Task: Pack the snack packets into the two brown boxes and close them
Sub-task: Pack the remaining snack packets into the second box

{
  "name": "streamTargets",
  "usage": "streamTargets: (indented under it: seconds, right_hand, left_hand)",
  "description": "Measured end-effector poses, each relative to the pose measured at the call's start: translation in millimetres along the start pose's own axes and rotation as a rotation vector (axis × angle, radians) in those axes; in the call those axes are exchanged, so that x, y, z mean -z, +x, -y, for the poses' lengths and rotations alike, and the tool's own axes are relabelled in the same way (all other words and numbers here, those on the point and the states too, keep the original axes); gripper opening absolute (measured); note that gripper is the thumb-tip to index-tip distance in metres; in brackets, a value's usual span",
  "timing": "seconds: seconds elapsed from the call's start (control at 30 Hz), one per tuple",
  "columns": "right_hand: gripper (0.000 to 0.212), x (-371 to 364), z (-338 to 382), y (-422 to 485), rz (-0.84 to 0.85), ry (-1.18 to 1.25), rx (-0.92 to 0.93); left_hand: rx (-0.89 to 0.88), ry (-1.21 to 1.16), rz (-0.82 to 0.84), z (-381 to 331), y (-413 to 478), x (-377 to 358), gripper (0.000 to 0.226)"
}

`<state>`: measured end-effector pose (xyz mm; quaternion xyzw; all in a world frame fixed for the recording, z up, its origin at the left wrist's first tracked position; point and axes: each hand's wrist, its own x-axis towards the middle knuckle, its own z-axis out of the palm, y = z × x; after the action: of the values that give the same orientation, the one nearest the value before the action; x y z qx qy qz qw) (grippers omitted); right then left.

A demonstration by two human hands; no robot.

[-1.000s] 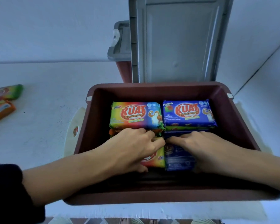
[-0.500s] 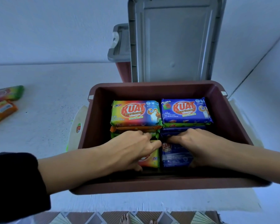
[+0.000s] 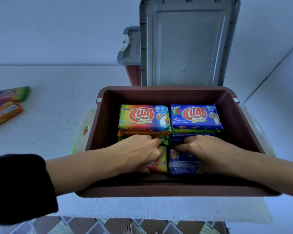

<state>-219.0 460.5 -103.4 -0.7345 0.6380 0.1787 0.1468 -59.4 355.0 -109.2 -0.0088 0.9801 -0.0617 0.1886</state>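
Observation:
A brown box (image 3: pixel 159 191) stands open in front of me, its grey lid (image 3: pixel 188 44) upright behind it. Inside, a rainbow packet (image 3: pixel 143 118) and a blue packet (image 3: pixel 195 117) lie on top of stacks at the back. My left hand (image 3: pixel 139 152) lies over a front rainbow packet (image 3: pixel 159 163), with the fingers curled over its far edge and the thumb at its near edge. My right hand (image 3: pixel 208 152) grips a front blue packet (image 3: pixel 179 162) the same way. A second brown box (image 3: pixel 134 73) with a shut grey lid stands behind.
Two loose packets lie on the white table at far left, a rainbow one (image 3: pixel 10 95) and an orange one (image 3: pixel 3 114). A white plastic bag (image 3: pixel 84 132) sticks out from under the box's left side. Walls rise at the back and right.
Both hands stay on the front packets; their fingers have curled tighter over the far edges. The view has pulled back a little.

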Motion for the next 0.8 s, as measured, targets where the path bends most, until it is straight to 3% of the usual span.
streamTargets:
  seconds: [0.23,0.4,0.47,0.67,0.8]
  right_hand:
    - [0.064,8,-3,0,-0.132,0.066,0.024]
    - [0.051,28,-1,-9,-0.426,0.403,0.034]
    - [0.045,45,4,-9,-0.527,0.514,0.064]
    - [0.044,115,42,32,-0.634,0.530,0.261]
    - [0.050,148,74,92,-0.601,0.452,0.360]
  left_hand:
    - [0.025,-0.098,-0.004,4,0,6,0.056]
    - [0.166,-0.616,-0.432,18,-28,25,0.026]
    - [0.229,-0.711,-0.597,24,-50,29,0.017]
    - [0.500,-0.671,-0.803,66,-126,16,0.020]
    - [0.711,-0.614,-0.783,115,-174,-13,0.020]
